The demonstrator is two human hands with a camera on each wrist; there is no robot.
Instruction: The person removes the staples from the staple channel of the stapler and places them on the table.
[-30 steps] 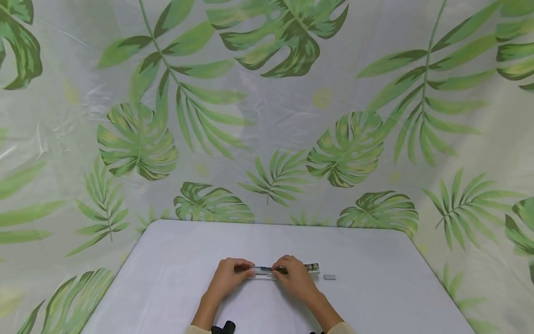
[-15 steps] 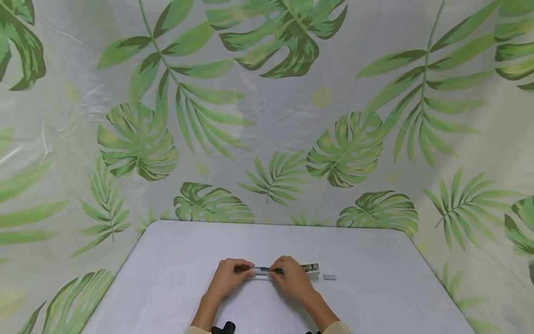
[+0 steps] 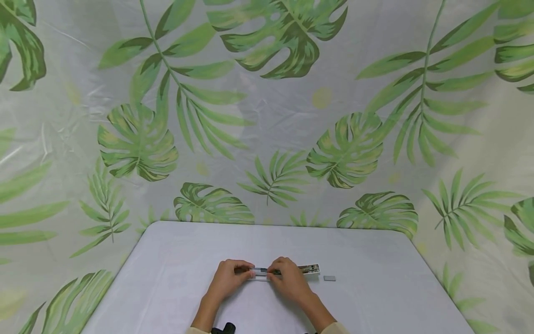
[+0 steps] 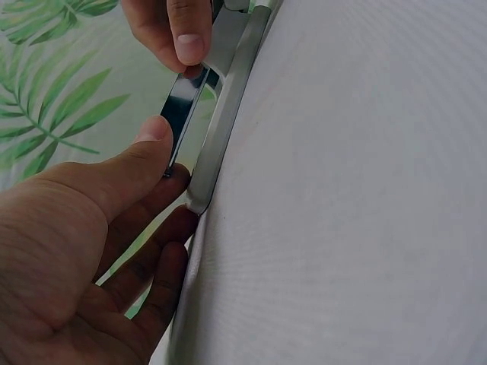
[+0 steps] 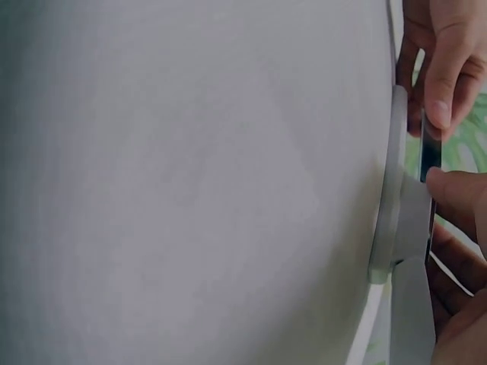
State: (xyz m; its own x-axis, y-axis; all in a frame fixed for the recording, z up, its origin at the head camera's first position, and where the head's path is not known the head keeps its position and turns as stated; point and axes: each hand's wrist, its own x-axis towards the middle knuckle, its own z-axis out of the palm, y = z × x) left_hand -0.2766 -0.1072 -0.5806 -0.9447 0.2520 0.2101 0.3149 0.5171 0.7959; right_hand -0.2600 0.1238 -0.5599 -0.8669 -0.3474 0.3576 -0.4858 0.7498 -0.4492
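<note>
The stapler (image 3: 310,269) is open, spanning both hands and past the right; left hand (image 3: 229,274) and right hand (image 3: 290,279) each pinch its rail (image 4: 181,106). Opening looks done; closing seems left. A grey strip (image 3: 329,278) lies loose, right of the right hand.

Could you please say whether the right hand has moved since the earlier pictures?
Yes: the right hand has shifted slightly left, away from the small grey block.

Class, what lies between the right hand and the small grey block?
In the head view, a white-edged patterned piece juts past the right hand; then a narrow bare stretch of table separates it from the small grey block.
</note>
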